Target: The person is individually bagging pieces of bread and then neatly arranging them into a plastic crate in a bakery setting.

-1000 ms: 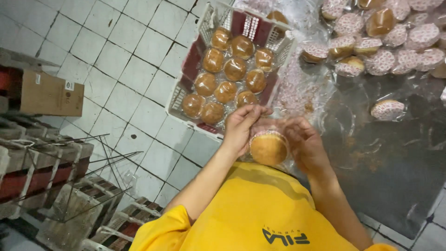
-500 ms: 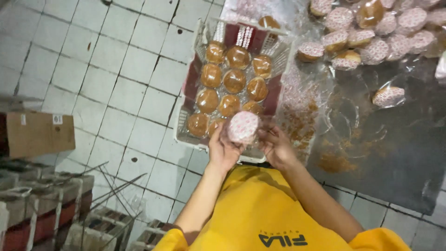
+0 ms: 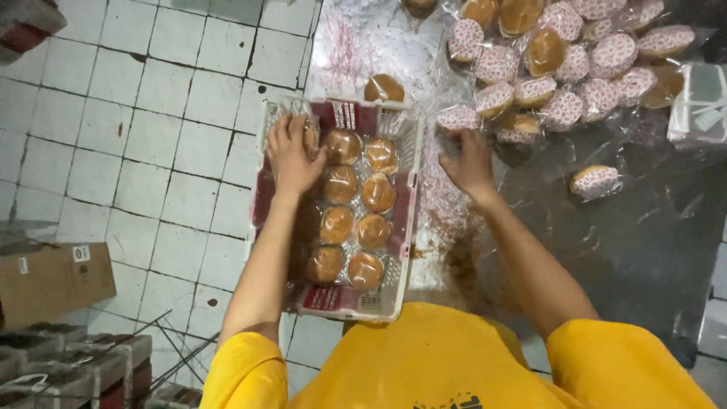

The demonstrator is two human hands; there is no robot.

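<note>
A crate [image 3: 403, 227] sits at the table's [image 3: 644, 250] left edge, holding two rows of wrapped buns [image 3: 356, 204] running near to far. The left hand [image 3: 291, 155] rests on a bun in the crate's far-left corner. The right hand [image 3: 471, 163] lies just right of the crate, touching the nearest bun of a pile [image 3: 568, 68] at the far right. A cardboard box [image 3: 53, 280] sits on the floor, far left.

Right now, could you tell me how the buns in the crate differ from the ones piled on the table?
The buns in the crate lie in tidy rows, brown tops up; the piled buns are heaped loosely, many showing red-patterned white wrapper undersides. The left hand rests on the crate's buns, while the right hand reaches the pile's edge. Both sets are round and wrapped in clear film.
</note>
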